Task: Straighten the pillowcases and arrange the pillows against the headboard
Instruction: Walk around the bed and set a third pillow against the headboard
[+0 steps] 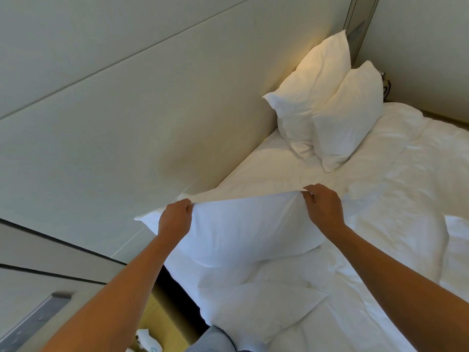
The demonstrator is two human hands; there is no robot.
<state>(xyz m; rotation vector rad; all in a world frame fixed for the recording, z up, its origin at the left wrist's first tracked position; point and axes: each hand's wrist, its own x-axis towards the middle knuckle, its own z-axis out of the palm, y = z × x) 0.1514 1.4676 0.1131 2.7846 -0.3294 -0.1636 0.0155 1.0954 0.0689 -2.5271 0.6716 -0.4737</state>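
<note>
1. A white pillow [243, 227] is held up over the bed [380, 224], close to the headboard [127, 138] edge, at the near end of the bed.
2. Its long axis runs roughly along the headboard, from the near left corner tip toward the far right; the top seam faces up and the belly hangs down.
3. The left hand [175, 219] has its grip clamped on the pillowcase along the top edge near the left corner, fingers curled round bunched cloth.
4. The right hand [322, 207] has its grip pinched on the top edge at the right corner, where a small fold of cloth sticks out past the fingers.
5. Another pillow [264, 308] lies flat on the bed just below the held one, one corner pointing right.
6. Two pillows stand at the bed's far corner: the back pillow [312, 85] leans on the headboard, and the front pillow [352, 115] leans against it.
7. A crumpled white duvet [396, 189] covers the bed toward its right side.
</note>
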